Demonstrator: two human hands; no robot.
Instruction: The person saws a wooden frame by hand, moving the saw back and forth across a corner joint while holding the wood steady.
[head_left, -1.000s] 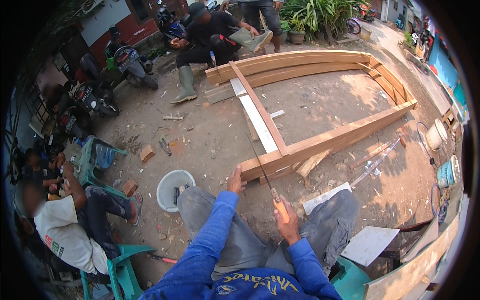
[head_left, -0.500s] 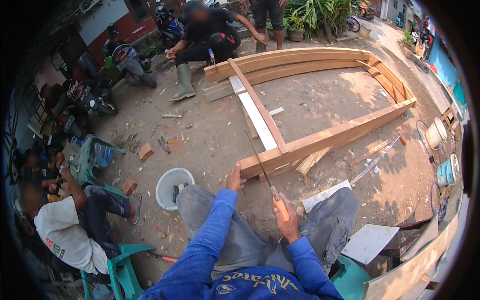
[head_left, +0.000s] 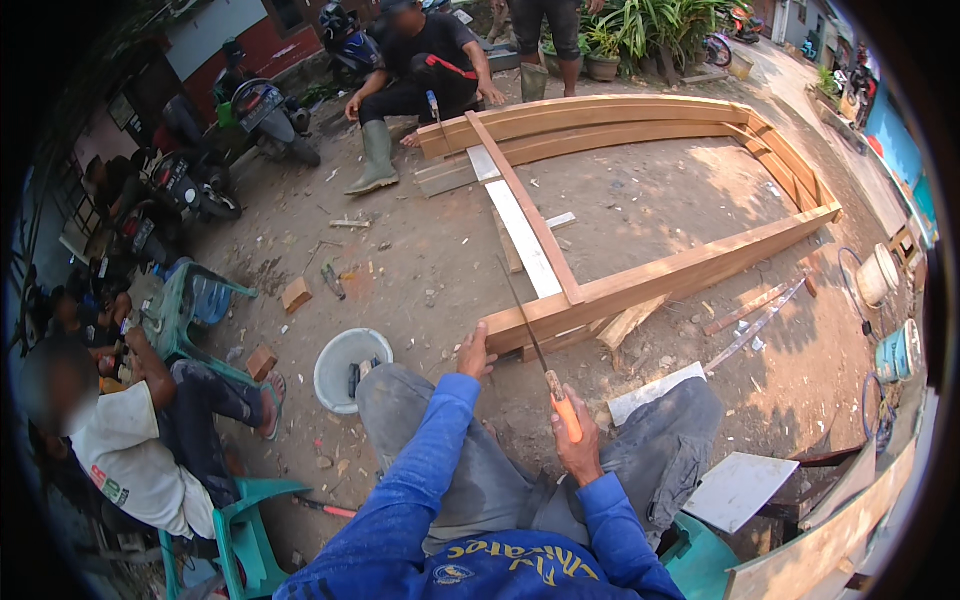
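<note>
Presently, from my distant place, I see at the far left a person in white (head_left: 140,430), who sits by a green chair (head_left: 245,550). Next comes a pale bucket (head_left: 331,376) with some dark things inside; it stands just beside the left knee (head_left: 400,410). Farther back, a person in boots (head_left: 430,60) sits near the other side of a wooden frame (head_left: 585,110). My left hand (head_left: 474,353) touches the end of the near beam (head_left: 665,275) of this frame; whether its fingers are closed around the wood, I cannot tell. A crosspiece (head_left: 525,212) reaches this beam. The saw (head_left: 538,348) crosses the beam close to its end, with the blade pointing away. My right hand (head_left: 576,445) has its fingers clamped on the saw's orange handle (head_left: 568,418). Rightward, a pale board (head_left: 655,393) lies by the right knee (head_left: 680,415), and a blue pail (head_left: 895,352) stands well apart
</note>
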